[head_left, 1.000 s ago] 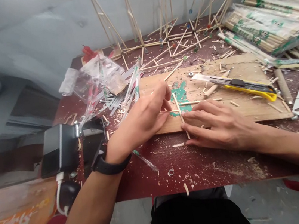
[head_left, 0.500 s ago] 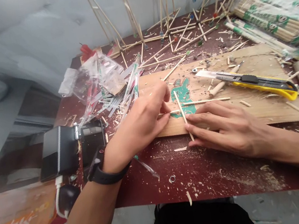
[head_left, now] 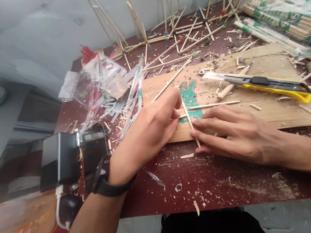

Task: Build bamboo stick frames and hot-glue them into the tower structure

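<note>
Fingertips point(head_left: 174, 110) of the left hand point(head_left: 149, 131) are pinched on the end of a thin cross stick point(head_left: 182, 116), just left of centre in the frame. The right hand point(head_left: 235, 133) is laid flat, its fingers point(head_left: 204, 123) straight and close together, pressed against the lower half of a short stick point(head_left: 186, 112). The two sticks are crossed and touching near the front edge of a board point(head_left: 276, 113), beside a green mark point(head_left: 190, 94).

So far only this one crossing is laid and held by hand; no glue or binding can be made out at it. Finished work is seen at the upper middle of the frame, where tall stick frames point(head_left: 141, 24) are stood against the wall point(head_left: 26, 30). Much stock is left unused: packs of sticks point(head_left: 283, 13) at the upper right, loose sticks scattered behind the board.

A yellow knife point(head_left: 268, 84) is laid on the board to the right, blade out. A heap of clear wrappers point(head_left: 100, 86) is piled at the upper left of the table point(head_left: 212, 178), and a black box point(head_left: 58, 157) is set at its left edge. The dark red tabletop is strewn with shavings and offcuts. A grey wall is seen behind, a grey floor below.
</note>
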A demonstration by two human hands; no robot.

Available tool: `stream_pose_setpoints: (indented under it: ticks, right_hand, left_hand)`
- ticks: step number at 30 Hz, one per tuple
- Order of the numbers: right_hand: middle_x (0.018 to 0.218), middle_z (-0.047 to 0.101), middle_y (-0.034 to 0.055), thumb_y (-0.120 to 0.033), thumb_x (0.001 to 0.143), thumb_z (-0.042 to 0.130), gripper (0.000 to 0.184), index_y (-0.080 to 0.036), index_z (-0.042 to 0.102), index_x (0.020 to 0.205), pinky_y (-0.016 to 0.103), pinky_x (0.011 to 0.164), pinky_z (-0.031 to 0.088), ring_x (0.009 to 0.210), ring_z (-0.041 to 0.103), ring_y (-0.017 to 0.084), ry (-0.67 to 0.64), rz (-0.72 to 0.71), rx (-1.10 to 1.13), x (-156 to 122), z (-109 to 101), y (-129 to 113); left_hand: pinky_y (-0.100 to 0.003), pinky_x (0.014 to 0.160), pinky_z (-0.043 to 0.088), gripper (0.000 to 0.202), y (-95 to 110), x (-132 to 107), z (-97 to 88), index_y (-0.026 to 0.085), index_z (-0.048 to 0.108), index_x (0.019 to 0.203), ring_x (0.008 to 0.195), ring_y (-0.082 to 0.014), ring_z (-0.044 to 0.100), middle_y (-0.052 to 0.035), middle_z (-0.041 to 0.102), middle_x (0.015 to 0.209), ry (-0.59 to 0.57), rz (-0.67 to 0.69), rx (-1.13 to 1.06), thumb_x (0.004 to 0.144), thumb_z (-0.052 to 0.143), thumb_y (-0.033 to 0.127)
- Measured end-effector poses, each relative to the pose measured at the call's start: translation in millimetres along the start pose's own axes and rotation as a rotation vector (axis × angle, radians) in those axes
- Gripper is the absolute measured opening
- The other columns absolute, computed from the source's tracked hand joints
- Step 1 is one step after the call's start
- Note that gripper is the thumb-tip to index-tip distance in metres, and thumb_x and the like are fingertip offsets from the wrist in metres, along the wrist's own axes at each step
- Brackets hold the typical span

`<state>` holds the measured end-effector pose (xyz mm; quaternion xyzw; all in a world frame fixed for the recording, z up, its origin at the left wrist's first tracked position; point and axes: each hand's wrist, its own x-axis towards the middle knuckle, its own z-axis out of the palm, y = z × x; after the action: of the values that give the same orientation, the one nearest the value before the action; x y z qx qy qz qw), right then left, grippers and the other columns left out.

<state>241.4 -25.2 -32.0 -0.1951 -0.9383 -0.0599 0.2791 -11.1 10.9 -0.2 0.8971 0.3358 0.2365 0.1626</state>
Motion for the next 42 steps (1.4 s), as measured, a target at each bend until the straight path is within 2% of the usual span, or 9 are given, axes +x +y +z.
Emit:
stream_pose_setpoints:
  ticks: [6,13,21,30,36,42]
  right_hand:
    - [0.113,0.079,0.0155,-0.029,0.105,0.073,0.025,-0.007,0.073,0.116,0.041,0.083,0.059,0.102,0.068,0.026,-0.01,0.003,0.003,-1,0,1]
    - [0.114,0.081,0.0159,-0.028,0.103,0.075,0.026,-0.006,0.073,0.116,0.042,0.084,0.061,0.101,0.068,0.027,-0.007,0.014,0.021,0,1,1]
    - [0.113,0.08,0.0178,-0.026,0.102,0.075,0.025,-0.004,0.073,0.116,0.043,0.081,0.063,0.1,0.069,0.028,0.009,0.018,0.058,-1,3,2]
    - [0.111,0.08,0.0189,-0.025,0.102,0.076,0.026,-0.002,0.074,0.115,0.045,0.08,0.065,0.099,0.07,0.029,-0.001,0.022,0.093,-1,1,1]
    - [0.113,0.079,0.019,-0.027,0.106,0.07,0.026,-0.004,0.074,0.116,0.043,0.082,0.063,0.103,0.07,0.027,-0.018,0.034,0.088,-1,1,2]
    - [0.11,0.079,0.0195,-0.023,0.105,0.07,0.023,-0.003,0.075,0.115,0.045,0.081,0.064,0.102,0.07,0.028,-0.033,0.036,0.106,-1,0,2]
  left_hand:
    - [-0.023,0.078,0.063,0.03,-2,2,5.2,0.022,0.047,0.105,0.09,-0.0126,0.08,0.0022,0.069,0.096,0.013,-0.061,-0.185,0.093,0.06,-0.002]
    - [-0.02,0.075,0.067,0.029,-6,6,10.7,0.023,0.044,0.096,0.087,-0.0113,0.08,0.0014,0.069,0.096,0.059,-0.153,-0.393,0.091,0.065,0.003]
    - [-0.024,0.076,0.069,0.033,-7,7,12.6,0.024,0.043,0.096,0.086,-0.0147,0.081,0.0029,0.07,0.087,0.041,-0.235,-0.523,0.089,0.072,0.008]
    - [-0.024,0.075,0.067,0.031,-4,7,12.8,0.024,0.043,0.094,0.084,-0.0124,0.077,0.0004,0.073,0.093,0.063,-0.197,-0.425,0.091,0.071,0.011]
    - [-0.022,0.074,0.066,0.032,-4,7,12.4,0.024,0.042,0.095,0.081,-0.0112,0.076,0.0014,0.072,0.089,0.058,-0.175,-0.42,0.091,0.07,0.01]
    - [-0.024,0.072,0.064,0.029,-2,6,14.1,0.024,0.044,0.097,0.08,-0.0117,0.074,0.0006,0.072,0.089,0.066,-0.155,-0.326,0.092,0.069,0.01]
